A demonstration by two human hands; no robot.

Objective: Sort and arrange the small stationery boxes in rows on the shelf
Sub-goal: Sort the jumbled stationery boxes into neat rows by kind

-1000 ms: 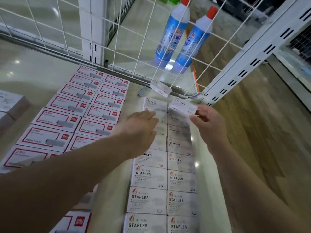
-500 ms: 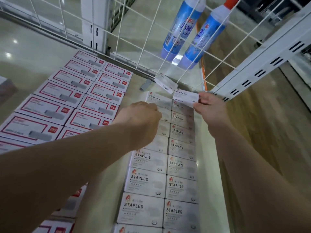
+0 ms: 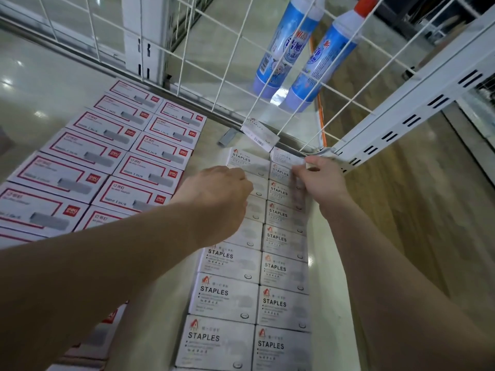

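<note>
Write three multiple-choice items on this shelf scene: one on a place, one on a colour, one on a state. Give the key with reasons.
1. Where does the right hand work?
A. at the far end of the right STAPLES row
B. on the red-bordered boxes
C. on a bottle

2. What colour are the caps of the two blue bottles?
A. green
B. red-orange
C. black

3. How does the loose white STAPLES box at the wire grid lie?
A. flush in a row
B. askew, out of the rows
C. under the left hand

Key: 1 A, its fingers touch the farthest right-row box; 2 B, one such cap shows; 3 B, it sits slanted beyond both rows.
</note>
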